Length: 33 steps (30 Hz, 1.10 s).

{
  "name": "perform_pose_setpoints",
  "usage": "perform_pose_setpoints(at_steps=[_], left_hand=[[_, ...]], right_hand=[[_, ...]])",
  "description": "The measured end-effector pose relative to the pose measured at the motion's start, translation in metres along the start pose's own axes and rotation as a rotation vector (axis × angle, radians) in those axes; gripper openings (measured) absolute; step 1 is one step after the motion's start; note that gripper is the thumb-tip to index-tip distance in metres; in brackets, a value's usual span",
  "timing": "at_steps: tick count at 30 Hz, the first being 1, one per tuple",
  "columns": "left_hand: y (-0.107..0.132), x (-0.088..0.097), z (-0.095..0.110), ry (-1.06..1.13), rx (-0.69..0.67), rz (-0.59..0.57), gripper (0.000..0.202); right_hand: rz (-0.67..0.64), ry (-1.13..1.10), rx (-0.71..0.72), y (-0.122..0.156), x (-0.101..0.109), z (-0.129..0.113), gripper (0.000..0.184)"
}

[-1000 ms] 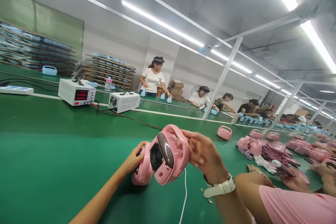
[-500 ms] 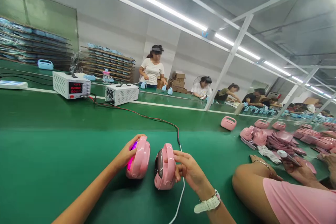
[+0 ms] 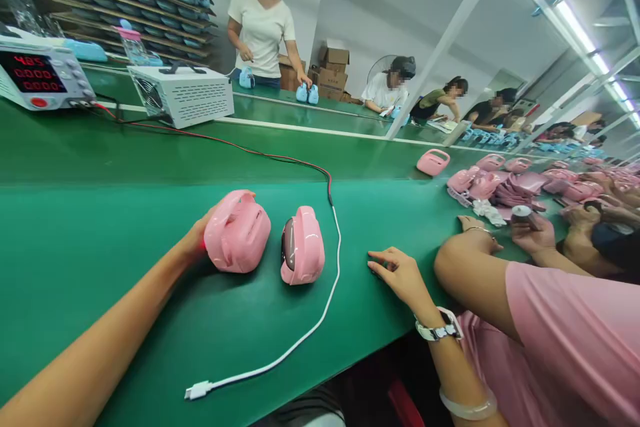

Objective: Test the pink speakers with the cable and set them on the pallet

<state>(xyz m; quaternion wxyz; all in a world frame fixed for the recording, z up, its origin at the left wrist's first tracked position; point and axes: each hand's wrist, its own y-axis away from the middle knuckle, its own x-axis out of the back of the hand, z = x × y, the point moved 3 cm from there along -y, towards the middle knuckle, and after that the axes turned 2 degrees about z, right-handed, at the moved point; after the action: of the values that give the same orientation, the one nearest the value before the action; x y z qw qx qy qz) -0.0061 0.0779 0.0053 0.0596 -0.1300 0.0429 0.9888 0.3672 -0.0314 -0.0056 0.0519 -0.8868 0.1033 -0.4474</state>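
My left hand is closed around the far side of a pink handled device, whose plain pink shell faces me; a red glow shows by the hand, and most of the fingers are hidden behind it. Beside it stands a second pink device with a dark glossy front panel, touched by neither hand. My right hand is over the green table to the right, thumb and fingers apart, holding nothing. Between that hand and the second device curves a white cable, its plug lying near the front edge.
A power supply with red digits and a white vented box stand at the back left. Pink casings are heaped to the right, near a neighbouring person's arm. Across the table, a person handles blue devices.
My right hand has let go of the second device and drawn away right. The left device has turned, its lit front now out of sight. The view has tilted down.
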Motion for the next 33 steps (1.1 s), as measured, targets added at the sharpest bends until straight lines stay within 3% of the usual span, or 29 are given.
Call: perform_pose_setpoints(at_steps=[3, 7, 11, 13, 15, 18, 21, 25, 27, 33], left_hand=[[0.003, 0.003, 0.002, 0.107, 0.046, -0.015, 0.056], [0.009, -0.002, 0.007, 0.055, 0.021, -0.055, 0.05], [0.009, -0.001, 0.013, -0.022, -0.022, -0.054, 0.045], [0.008, 0.005, 0.02, -0.059, -0.105, -0.045, 0.04], [0.009, 0.011, 0.027, -0.063, -0.173, -0.045, 0.039], [0.015, 0.011, 0.032, -0.042, -0.141, -0.089, 0.046], [0.027, 0.003, 0.03, -0.071, -0.09, -0.16, 0.056], [0.045, -0.007, 0.03, -0.366, -0.195, -0.145, 0.088], [0.048, -0.007, 0.034, -0.49, -0.247, -0.114, 0.092], [0.023, 0.011, 0.043, -0.472, -0.215, -0.213, 0.093]], right_hand=[[-0.015, -0.07, 0.024, 0.003, -0.001, 0.002, 0.033], [-0.008, -0.092, 0.026, 0.003, 0.001, 0.008, 0.027], [-0.101, -0.159, -0.108, -0.001, 0.002, 0.002, 0.028], [-0.223, -0.292, -0.181, -0.008, 0.003, -0.014, 0.032], [-0.334, -0.451, -0.164, -0.019, 0.005, -0.04, 0.033], [-0.5, -0.605, -0.045, -0.044, 0.003, -0.083, 0.029], [-0.636, -0.685, 0.019, -0.066, -0.01, -0.108, 0.023], [-0.671, -0.818, -0.027, -0.074, -0.032, -0.106, 0.02], [-0.668, -0.868, -0.063, -0.071, -0.039, -0.099, 0.02], [-0.683, -0.965, -0.147, -0.061, -0.044, -0.097, 0.028]])
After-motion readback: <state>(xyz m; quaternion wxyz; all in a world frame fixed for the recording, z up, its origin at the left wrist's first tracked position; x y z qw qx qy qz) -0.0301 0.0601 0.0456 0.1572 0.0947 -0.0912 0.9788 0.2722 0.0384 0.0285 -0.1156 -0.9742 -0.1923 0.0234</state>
